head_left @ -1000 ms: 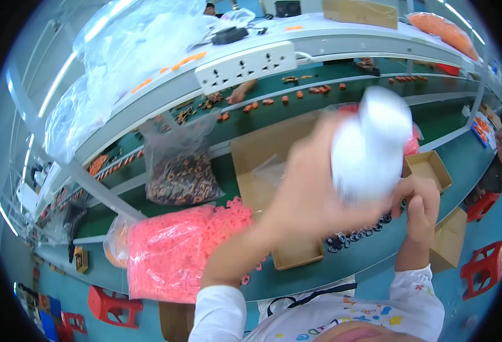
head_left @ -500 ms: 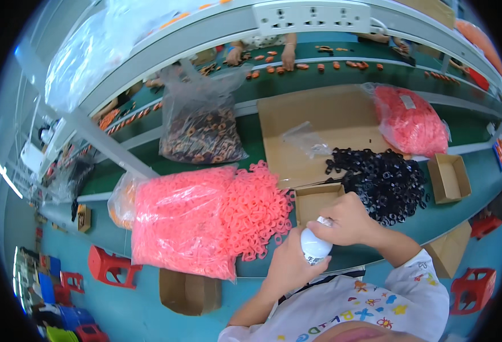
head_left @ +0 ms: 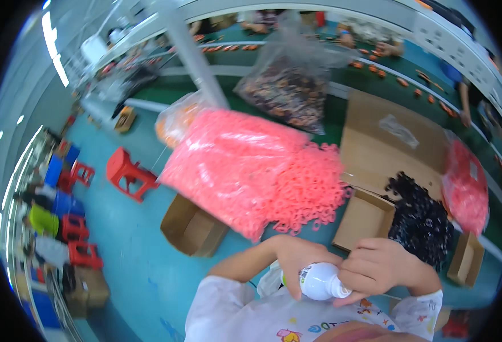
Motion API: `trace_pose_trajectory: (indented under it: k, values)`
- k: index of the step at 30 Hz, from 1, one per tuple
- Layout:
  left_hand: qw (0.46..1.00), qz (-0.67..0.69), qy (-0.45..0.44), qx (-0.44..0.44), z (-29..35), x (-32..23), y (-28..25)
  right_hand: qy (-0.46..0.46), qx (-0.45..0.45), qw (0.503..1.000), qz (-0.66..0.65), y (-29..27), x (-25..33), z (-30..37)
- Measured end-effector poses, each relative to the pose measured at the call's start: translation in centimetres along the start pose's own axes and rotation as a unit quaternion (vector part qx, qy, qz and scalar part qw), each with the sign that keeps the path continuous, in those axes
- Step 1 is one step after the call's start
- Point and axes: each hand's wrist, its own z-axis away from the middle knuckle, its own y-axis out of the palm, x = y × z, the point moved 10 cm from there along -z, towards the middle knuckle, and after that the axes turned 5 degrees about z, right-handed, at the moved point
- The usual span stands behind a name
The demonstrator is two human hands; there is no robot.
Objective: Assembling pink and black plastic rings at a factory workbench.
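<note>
Close in front of my chest is a small white plastic bottle with a printed label, lying tilted with its narrow neck toward the right. My left hand is wrapped round its body. Curled fingers of my right hand close at the neck end, the thumb underneath; any cap there is hidden by them. Just beyond the hands stands an open cardboard box. A heap of pink plastic rings spills from a large clear bag to its left. Black plastic rings lie piled to its right.
A clear bag of brownish parts stands behind, beside a cardboard sheet. At the right are a red-pink bag and another small box. A cardboard bin and a red stool are at the left. Co-workers' hands show across the line.
The view has swung left, so the bench appears shifted right and turned. The bottle has gone from upright to tilted sideways, closer to my chest, with both hands still on it.
</note>
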Motion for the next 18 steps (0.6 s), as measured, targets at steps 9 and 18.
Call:
trace_pose_trajectory:
  k: [9,18]
  values:
    - [0.993,-0.084,-0.075,-0.020,2.6,0.0,-0.8,-0.018,0.019,0.999,0.032,-3.0,1.5,-0.5]
    - [0.846,-0.291,0.082,-0.440,7.9,-16.3,-6.5,0.455,-0.294,0.840,0.017,-3.6,-6.0,20.0]
